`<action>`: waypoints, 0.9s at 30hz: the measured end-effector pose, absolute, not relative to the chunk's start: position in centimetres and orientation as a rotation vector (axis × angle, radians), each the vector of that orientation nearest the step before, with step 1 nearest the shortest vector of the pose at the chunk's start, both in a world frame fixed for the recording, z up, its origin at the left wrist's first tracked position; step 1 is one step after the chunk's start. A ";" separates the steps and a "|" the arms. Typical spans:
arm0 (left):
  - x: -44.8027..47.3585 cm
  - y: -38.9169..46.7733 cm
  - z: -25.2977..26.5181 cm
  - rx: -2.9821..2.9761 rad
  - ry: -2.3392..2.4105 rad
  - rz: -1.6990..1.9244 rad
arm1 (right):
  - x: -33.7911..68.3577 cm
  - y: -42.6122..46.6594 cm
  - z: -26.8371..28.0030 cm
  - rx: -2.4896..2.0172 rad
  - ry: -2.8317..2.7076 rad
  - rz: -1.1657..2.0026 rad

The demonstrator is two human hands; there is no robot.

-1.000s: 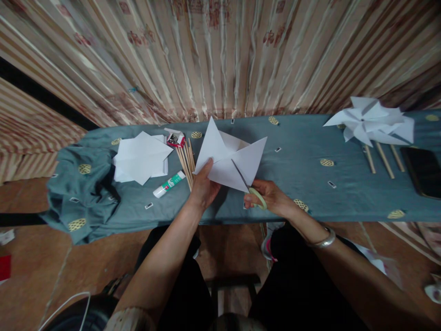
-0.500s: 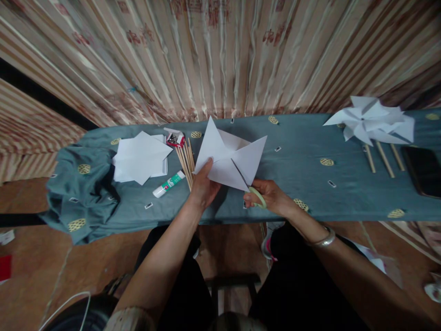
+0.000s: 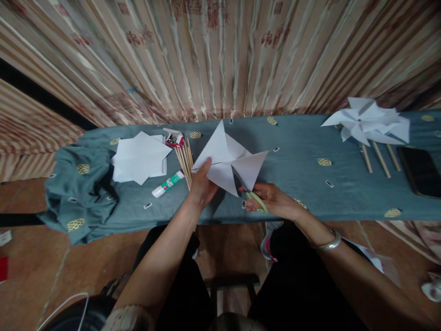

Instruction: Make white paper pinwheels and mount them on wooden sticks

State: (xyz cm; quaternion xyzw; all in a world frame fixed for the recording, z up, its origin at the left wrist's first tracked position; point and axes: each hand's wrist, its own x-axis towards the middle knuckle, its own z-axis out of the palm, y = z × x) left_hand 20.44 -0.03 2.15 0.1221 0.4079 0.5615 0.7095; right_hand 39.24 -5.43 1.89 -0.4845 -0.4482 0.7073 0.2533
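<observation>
My left hand (image 3: pixel 202 186) grips a white sheet of paper (image 3: pixel 221 176) by its left side, thumb on top and fingers hidden underneath. The sheet has slits running in from its corners, and its flaps spread apart into points. Scissors with pale green handles (image 3: pixel 257 201) are in my right hand (image 3: pixel 272 201), at the near right of the sheet. Their blades lie in the slit between two flaps, pointing toward the paper's middle. Both hands are just above the cloth-covered table (image 3: pixel 296 147).
Left of my hands are a stack of white paper (image 3: pixel 139 157), a glue stick (image 3: pixel 168 184), several wooden sticks (image 3: pixel 184 158) and a small red-and-white box of metal pins (image 3: pixel 174 138). At right lie white paper pinwheels (image 3: pixel 368 120) on sticks and a black phone (image 3: pixel 419 171).
The near right slit has parted, and its two flaps now stand apart with the scissor blades between them. The paper has turned and tilted slightly in my left hand.
</observation>
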 end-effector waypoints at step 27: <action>21.5 -0.1 1.6 0.504 1.080 1.308 | 48.0 -5.4 1.7 -2.245 -2.101 0.129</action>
